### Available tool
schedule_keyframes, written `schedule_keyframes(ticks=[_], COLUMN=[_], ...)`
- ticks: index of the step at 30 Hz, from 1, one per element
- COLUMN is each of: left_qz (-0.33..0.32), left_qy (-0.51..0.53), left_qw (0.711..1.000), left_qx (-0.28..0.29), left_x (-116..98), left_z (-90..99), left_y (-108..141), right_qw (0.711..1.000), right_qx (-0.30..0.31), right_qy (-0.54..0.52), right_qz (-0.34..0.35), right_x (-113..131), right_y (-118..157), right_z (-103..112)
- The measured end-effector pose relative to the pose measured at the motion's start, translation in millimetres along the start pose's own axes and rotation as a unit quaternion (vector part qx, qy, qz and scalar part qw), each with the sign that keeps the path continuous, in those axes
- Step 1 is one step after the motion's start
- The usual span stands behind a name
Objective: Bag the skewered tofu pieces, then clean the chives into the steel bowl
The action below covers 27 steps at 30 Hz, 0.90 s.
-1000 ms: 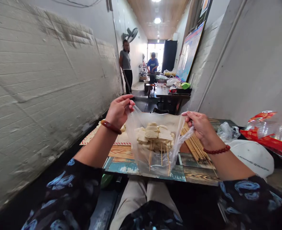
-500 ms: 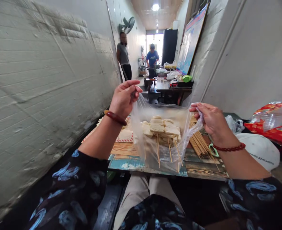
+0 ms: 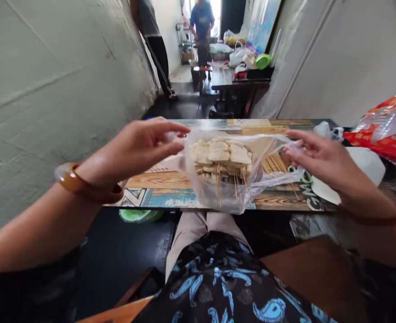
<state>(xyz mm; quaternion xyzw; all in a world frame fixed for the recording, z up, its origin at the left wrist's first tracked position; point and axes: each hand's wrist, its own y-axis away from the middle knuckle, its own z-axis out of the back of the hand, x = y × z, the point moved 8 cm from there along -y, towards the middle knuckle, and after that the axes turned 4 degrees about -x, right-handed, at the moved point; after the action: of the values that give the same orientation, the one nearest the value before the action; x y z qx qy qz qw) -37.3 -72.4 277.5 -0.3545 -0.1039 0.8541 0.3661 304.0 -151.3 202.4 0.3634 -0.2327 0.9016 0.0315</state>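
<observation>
A clear plastic bag (image 3: 198, 190) sits on the wooden-patterned table, its mouth spread toward both sides. Inside it are stacked pale, flat food pieces on skewers (image 3: 219, 152), with thin sticks pointing toward me. My left hand (image 3: 140, 146) is at the bag's left edge, thumb and fingers apart. At the bag's right side is my right hand (image 3: 319, 157), its fingers apart too, close beside the loose plastic of the handle; whether a fingertip touches it is unclear. A bundle of bare skewers (image 3: 275, 162) and green-handled scissors (image 3: 305, 176) lie between the bag and my right hand.
A white cap (image 3: 366, 166) and a red-and-clear plastic package (image 3: 386, 130) lie on the right. Beneath the table's left part is a green-lined bin (image 3: 140, 215). Beyond stand another table (image 3: 223, 78) with bags and two people. Walls run along both sides.
Both hands have loosened from the bag's edges and spread apart. The raised bag mouth has sunk lower around the skewers. My view has tilted down.
</observation>
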Motion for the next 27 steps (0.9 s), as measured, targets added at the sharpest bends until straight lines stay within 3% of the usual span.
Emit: schedule_keyframes(ticks=[3,5,7,9,12,16,22,27], left_qz=[-0.111,-0.162,-0.208,-0.237,-0.199,-0.135,-0.096,-0.194], left_qy=[-0.200,-0.288,-0.315,-0.317,-0.354,-0.348,-0.302,-0.277], left_qw=[0.973,0.944,0.925,0.912,0.892,0.891,0.896,0.889], left_qx=[0.017,-0.005,0.032,0.110,0.197,0.258,0.312,0.308], left_x=[-21,-40,-59,-67,-54,-26,-15,-31], left_z=[-5.3,-14.4,-39.6,-73.6,-114.0,-138.9,-150.9,-155.2], left_y=[16,26,36,46,53,58,75,102], right_qw=[0.975,0.954,0.946,0.940,0.934,0.929,0.912,0.902], right_qx=[-0.065,-0.100,-0.051,0.046,0.144,0.196,0.234,0.282], right_qy=[0.151,0.156,0.127,0.099,0.087,0.122,0.148,0.141], right_qz=[0.152,0.236,0.294,0.323,0.315,0.289,0.302,0.295], right_x=[40,74,102,117,110,85,77,86], right_y=[14,24,31,34,37,49,80,100], right_z=[14,15,-2,-32,-76,-112,-130,-128])
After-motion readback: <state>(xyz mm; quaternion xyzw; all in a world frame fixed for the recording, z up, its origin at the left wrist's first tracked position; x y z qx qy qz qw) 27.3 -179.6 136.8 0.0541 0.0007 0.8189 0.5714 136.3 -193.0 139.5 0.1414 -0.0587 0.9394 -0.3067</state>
